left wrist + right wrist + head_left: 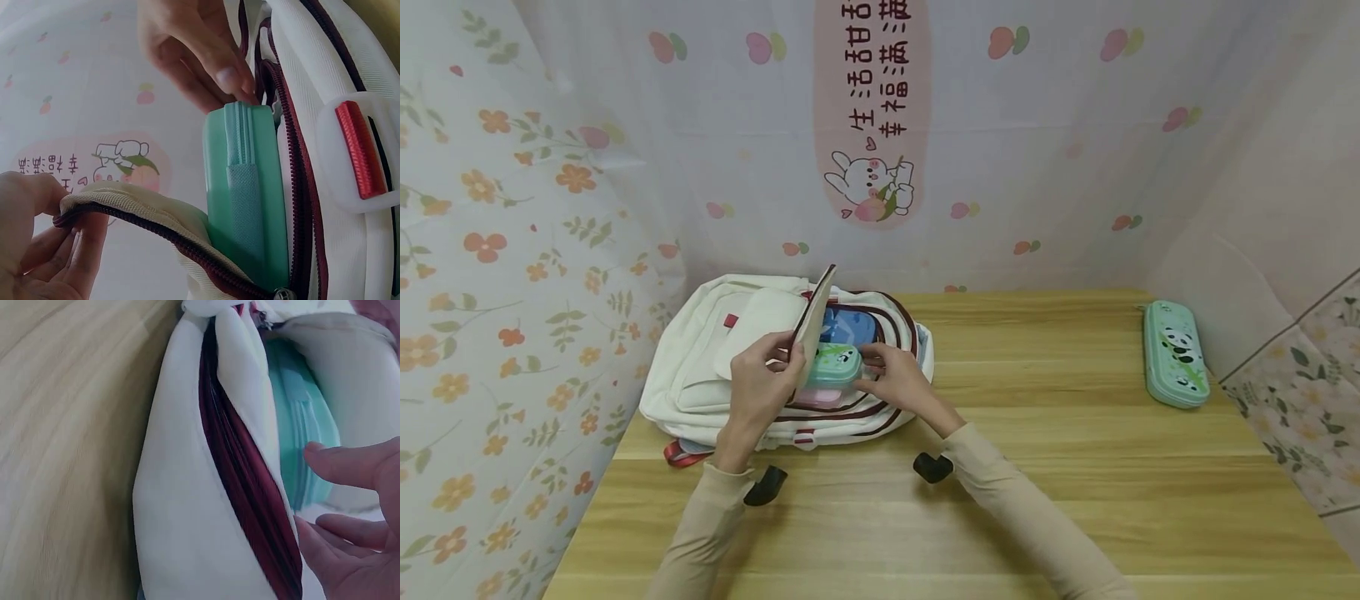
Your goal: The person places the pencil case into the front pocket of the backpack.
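Note:
A cream backpack (pixel 700 400) with maroon zips lies on the table, its front pocket unzipped. My left hand (pixel 760 379) pinches the edge of the pocket flap (pixel 144 206) between thumb and fingers and holds it raised. Inside the pocket sits a mint-green panda pencil case (pixel 835 364), its zipped side facing the left wrist view. My right hand (pixel 891 379) is at the case's outer end, the thumb (pixel 337 464) against its zip side and the fingers stretched by the end. Beside this case in the bag are a blue patterned case (pixel 850 323) and a pink item (pixel 820 397).
A second mint-green panda pencil case (pixel 1176 354) lies at the table's right side. A red strap loop (pixel 683 454) sticks out from the bag's near side. Black curved pieces show beside both wrists. Patterned cloth (pixel 1037 167) hangs behind the wooden table (pixel 1037 517).

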### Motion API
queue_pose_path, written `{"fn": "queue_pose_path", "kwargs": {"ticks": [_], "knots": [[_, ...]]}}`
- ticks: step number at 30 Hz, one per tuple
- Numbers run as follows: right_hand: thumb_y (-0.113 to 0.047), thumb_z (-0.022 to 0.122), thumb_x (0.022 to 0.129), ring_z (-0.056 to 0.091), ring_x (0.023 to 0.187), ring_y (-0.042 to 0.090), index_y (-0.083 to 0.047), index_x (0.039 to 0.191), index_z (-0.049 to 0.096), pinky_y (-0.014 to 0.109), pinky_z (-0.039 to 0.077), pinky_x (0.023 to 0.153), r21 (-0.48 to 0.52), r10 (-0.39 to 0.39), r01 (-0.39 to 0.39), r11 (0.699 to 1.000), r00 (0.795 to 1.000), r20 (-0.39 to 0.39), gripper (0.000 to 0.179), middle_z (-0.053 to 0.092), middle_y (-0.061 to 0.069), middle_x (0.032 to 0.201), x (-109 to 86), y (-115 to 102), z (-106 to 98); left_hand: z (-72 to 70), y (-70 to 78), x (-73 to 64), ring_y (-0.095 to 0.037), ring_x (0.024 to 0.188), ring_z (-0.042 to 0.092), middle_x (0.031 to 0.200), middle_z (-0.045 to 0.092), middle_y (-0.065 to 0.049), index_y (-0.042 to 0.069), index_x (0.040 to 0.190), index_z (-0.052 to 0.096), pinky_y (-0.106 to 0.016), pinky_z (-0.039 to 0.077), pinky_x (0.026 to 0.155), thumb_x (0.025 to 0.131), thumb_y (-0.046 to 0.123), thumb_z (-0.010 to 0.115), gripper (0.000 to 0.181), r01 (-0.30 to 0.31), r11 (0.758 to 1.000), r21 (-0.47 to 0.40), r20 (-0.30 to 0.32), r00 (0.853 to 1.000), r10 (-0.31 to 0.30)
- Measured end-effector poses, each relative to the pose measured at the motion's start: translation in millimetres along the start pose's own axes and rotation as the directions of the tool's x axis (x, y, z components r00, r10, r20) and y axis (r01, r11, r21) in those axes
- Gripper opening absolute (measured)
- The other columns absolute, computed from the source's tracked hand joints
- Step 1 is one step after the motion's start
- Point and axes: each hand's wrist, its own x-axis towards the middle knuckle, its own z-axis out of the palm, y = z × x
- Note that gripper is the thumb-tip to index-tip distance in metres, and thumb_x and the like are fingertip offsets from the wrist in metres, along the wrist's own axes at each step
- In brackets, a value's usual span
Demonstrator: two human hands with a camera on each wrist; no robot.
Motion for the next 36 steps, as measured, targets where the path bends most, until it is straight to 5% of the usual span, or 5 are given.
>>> {"fn": "queue_pose_path", "kwargs": {"ticks": [16, 26, 36], "knots": [[-0.01, 0.071, 0.092, 0.062, 0.122, 0.043, 0.011, 0.135, 0.055, 0.05, 0.052, 0.103, 0.011, -0.032, 0.035, 0.999, 0.985, -0.172, 0.05, 0.062, 0.03, 0.131, -19.1, 27, -55, 0.4, -3.6, -4.2, -0.014, 0.065, 0.065, 0.088, 0.075, -0.02, -0.007, 0.104, 0.074, -0.003, 0.05, 0.062, 0.086, -0.002, 0.07, 0.019, -0.001, 1.0, -0.014, -0.006, 1.0, 0.001], [-0.021, 0.068, 0.097, 0.049, 0.135, 0.047, 0.01, 0.145, 0.043, 0.055, 0.042, 0.113, -0.143, 0.064, -0.099, 0.985, 0.97, -0.236, 0.063, 0.05, 0.031, 0.146, -33.2, 56, -109, 0.0, -5.3, -6.5, -0.001, 0.064, 0.06, 0.086, 0.075, -0.017, -0.006, 0.102, 0.074, -0.004, 0.049, 0.061, 0.087, 0.0, 0.069, 0.017, 0.02, 1.0, -0.012, 0.001, 1.0, -0.02], [-0.035, 0.065, 0.098, 0.032, 0.143, 0.054, 0.012, 0.152, 0.028, 0.067, 0.03, 0.115, -0.199, 0.191, -0.266, 0.943, 0.924, -0.332, 0.081, 0.033, 0.037, 0.155, -64.9, 94, -151, 1.9, -7.9, -7.8, 0.002, 0.065, 0.059, 0.086, 0.074, -0.018, -0.006, 0.102, 0.073, -0.004, 0.049, 0.06, 0.086, 0.0, 0.069, 0.018, 0.019, 1.0, -0.022, -0.01, 1.0, -0.019]]}}
